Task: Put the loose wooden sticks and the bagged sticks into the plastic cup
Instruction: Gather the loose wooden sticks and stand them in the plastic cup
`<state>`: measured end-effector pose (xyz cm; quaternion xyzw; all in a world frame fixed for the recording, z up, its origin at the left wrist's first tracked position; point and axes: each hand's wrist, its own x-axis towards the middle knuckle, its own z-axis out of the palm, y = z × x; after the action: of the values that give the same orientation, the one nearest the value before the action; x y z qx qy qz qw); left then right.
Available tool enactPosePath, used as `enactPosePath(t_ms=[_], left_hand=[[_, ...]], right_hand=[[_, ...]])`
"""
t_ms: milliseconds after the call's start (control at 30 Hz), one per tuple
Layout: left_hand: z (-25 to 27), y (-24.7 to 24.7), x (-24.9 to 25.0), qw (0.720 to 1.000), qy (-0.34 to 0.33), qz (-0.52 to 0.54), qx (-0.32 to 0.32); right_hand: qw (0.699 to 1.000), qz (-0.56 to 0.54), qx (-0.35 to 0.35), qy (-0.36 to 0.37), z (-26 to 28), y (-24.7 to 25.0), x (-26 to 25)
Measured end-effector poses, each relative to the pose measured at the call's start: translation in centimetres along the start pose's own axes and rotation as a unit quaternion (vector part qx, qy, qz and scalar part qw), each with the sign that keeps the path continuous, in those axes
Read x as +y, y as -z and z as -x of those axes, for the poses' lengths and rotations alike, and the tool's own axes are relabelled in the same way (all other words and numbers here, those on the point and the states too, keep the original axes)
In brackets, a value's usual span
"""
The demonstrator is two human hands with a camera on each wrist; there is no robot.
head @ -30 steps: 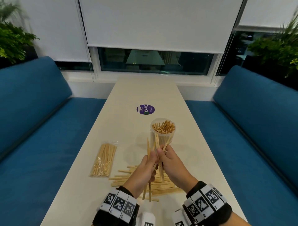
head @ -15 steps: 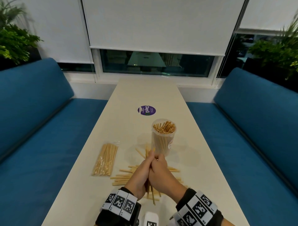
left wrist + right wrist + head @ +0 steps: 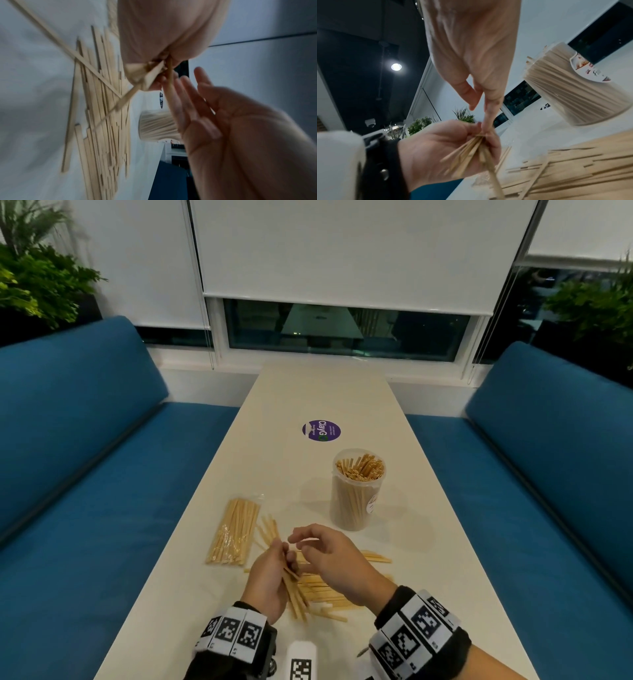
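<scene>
The clear plastic cup [image 3: 358,491] stands upright on the table, packed with sticks; it also shows in the wrist views [image 3: 157,125] [image 3: 573,88]. The bagged sticks [image 3: 234,532] lie flat to its left. Loose sticks [image 3: 325,590] lie scattered under my hands [image 3: 573,162]. My left hand [image 3: 286,556] grips a small bundle of sticks [image 3: 294,594] [image 3: 471,148], slanted over the pile. My right hand [image 3: 298,542] hovers beside it with fingers relaxed and holds nothing; its index fingertip [image 3: 486,127] reaches the top of the bundle.
The long white table [image 3: 322,392] carries a purple round sticker [image 3: 321,430] beyond the cup. Blue benches [image 3: 85,474] run along both sides. A window with blinds is at the far end, and plants stand in both corners.
Both hands dropped from beside the cup down to the pile. My right hand let go of the bundle and opened. My left hand still holds it, now tilted.
</scene>
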<state>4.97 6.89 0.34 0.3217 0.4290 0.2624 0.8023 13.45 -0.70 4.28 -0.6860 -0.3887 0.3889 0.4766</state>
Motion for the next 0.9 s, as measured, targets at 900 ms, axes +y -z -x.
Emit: enactPosePath(t_ms=[900], left_hand=[[-0.7,5.3,-1.5,0.998,-0.003,0.051,0.032]], right_hand=[[0.816,0.568,-0.079,0.069,-4.2,1.0,8.1]])
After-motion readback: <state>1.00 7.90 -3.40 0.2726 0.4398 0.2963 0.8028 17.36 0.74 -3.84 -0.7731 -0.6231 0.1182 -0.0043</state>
